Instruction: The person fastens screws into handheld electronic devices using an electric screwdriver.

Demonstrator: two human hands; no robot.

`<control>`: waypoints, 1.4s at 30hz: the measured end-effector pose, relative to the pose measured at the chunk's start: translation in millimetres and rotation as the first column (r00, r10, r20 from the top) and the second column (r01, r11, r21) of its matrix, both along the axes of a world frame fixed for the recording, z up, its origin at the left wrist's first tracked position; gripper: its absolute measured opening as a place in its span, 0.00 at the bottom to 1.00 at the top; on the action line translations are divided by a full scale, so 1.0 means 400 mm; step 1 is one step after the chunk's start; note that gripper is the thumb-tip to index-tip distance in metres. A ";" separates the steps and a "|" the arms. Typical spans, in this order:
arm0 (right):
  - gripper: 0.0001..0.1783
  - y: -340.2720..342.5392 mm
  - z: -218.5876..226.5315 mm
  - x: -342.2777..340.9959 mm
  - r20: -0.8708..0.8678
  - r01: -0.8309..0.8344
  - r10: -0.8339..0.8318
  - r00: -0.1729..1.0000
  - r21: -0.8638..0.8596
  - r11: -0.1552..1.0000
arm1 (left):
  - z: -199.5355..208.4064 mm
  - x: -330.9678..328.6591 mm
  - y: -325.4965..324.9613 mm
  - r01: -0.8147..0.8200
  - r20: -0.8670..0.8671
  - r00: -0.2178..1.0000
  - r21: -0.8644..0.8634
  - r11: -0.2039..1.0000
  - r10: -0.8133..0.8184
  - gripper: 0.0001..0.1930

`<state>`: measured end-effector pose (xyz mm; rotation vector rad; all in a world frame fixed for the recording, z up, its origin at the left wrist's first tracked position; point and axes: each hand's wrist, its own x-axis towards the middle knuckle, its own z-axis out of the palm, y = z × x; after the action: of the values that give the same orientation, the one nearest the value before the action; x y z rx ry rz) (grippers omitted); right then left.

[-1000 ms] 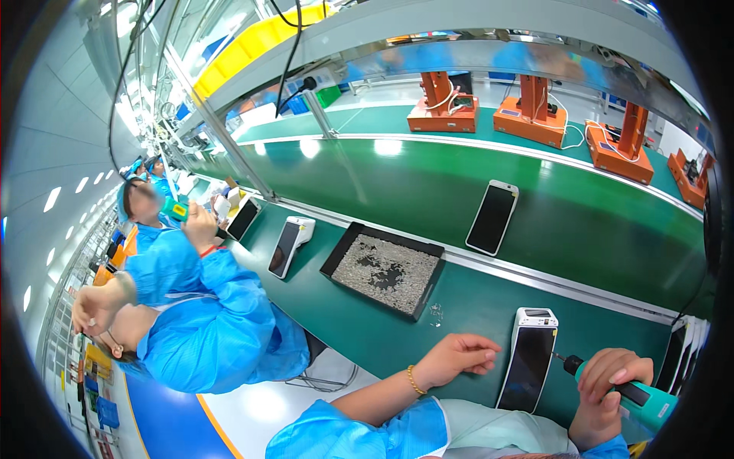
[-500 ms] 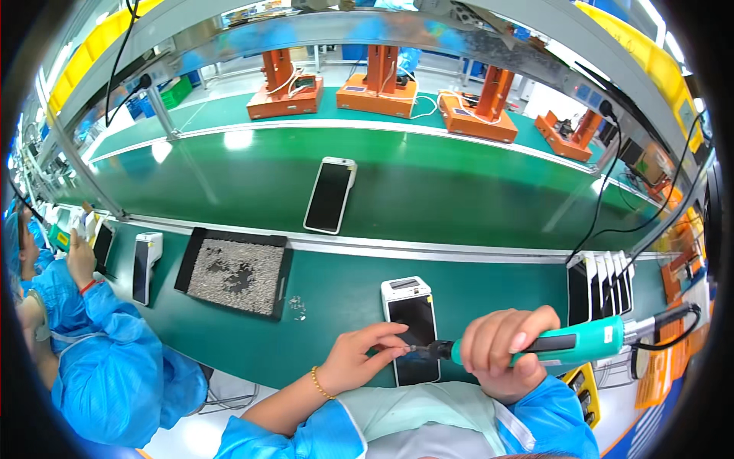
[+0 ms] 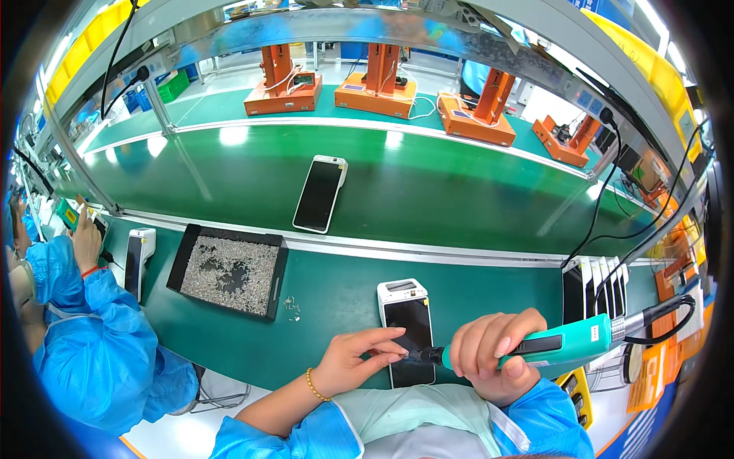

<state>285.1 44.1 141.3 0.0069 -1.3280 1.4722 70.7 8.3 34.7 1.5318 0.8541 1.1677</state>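
Note:
My right hand (image 3: 493,356) wraps around a green electric screwdriver (image 3: 569,346), held almost level with its dark tip toward the left. My left hand (image 3: 355,361) pinches at that tip with thumb and forefinger; whatever is between them is too small to make out. Beneath both hands lies a white handheld terminal (image 3: 410,317) with a black screen facing up, its lower part partly covered by the fingers and tool. Off to the left stands a black tray (image 3: 277,281) of small metal pieces, with a few loose pieces (image 3: 291,305) beside it on the green bench.
Several white terminals (image 3: 595,283) stand in a row at the right, near hanging black cables. Another terminal (image 3: 319,194) rests on the green conveyor belt beyond the bench. One more terminal (image 3: 138,264) lies near a co-worker's blue sleeve (image 3: 115,302). Orange fixtures (image 3: 375,99) stand farther back.
The view has shifted slightly. The terminal on the belt has moved a little left, and the co-worker's hand has shifted. My hands keep nearly the same pose at the screwdriver tip.

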 end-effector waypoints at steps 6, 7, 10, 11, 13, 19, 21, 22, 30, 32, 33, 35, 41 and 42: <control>0.09 0.006 -0.003 -0.007 0.016 -0.012 0.012 1.000 -0.012 1.000 | 0.001 -0.006 0.006 0.000 -0.087 0.996 0.084 0.996 0.008 0.20; 0.09 0.006 -0.003 -0.008 0.018 -0.011 0.012 1.000 -0.013 1.000 | 0.001 -0.006 0.007 -0.002 -0.105 0.994 0.118 0.993 0.014 0.20; 0.09 0.007 -0.004 -0.010 0.030 -0.012 0.013 0.999 -0.028 1.000 | 0.000 -0.006 0.007 -0.025 -0.092 0.995 0.172 0.985 0.041 0.19; 0.09 0.007 -0.001 -0.009 0.038 -0.019 0.020 0.999 -0.031 0.999 | 0.003 -0.006 0.009 -0.023 -0.088 0.995 0.173 0.985 0.038 0.19; 0.10 0.005 0.006 -0.008 0.050 -0.021 0.023 0.999 -0.033 0.999 | 0.012 -0.005 0.014 -0.018 -0.158 0.985 0.265 0.964 0.062 0.18; 0.10 0.007 0.001 -0.019 0.082 -0.053 0.055 0.995 -0.032 0.998 | -0.003 -0.012 0.013 -0.031 -0.179 0.980 0.321 0.946 0.092 0.19; 0.11 0.009 -0.001 -0.022 0.083 -0.029 0.031 0.996 -0.022 0.999 | 0.008 -0.009 0.009 -0.039 -0.143 0.987 0.254 0.966 0.078 0.21; 0.11 0.011 -0.002 -0.023 0.083 -0.029 0.030 0.996 -0.021 0.999 | 0.015 -0.007 0.006 -0.047 -0.107 0.992 0.184 0.982 0.067 0.22; 0.11 0.037 -0.013 -0.043 0.069 0.172 -0.171 0.983 -0.009 0.985 | 0.000 -0.040 0.018 -0.146 -0.480 0.833 0.291 0.946 0.276 0.18; 0.11 0.055 -0.015 -0.062 0.119 0.212 -0.212 0.970 0.018 0.977 | -0.012 -0.045 0.024 0.012 -0.585 0.756 0.459 0.888 0.292 0.16; 0.12 0.066 -0.020 -0.070 0.160 0.250 -0.255 0.954 0.047 0.967 | -0.011 -0.045 0.031 0.209 -0.637 0.729 0.555 0.805 0.250 0.16; 0.11 0.101 -0.060 -0.084 0.140 0.236 -0.250 0.958 0.108 0.966 | -0.012 -0.041 0.044 0.391 -0.684 0.695 0.617 0.683 0.220 0.17; 0.12 0.144 -0.097 -0.118 0.189 0.210 -0.260 0.947 0.251 0.945 | -0.036 -0.025 0.075 0.478 -0.708 0.698 0.573 0.666 0.108 0.24; 0.12 0.148 -0.098 -0.121 0.197 0.207 -0.258 0.946 0.247 0.947 | -0.041 -0.027 0.077 0.485 -0.713 0.695 0.562 0.670 0.095 0.25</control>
<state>236.5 103.4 102.1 -0.1729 -1.6162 1.1417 59.8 39.1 18.3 2.7928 0.6450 0.7298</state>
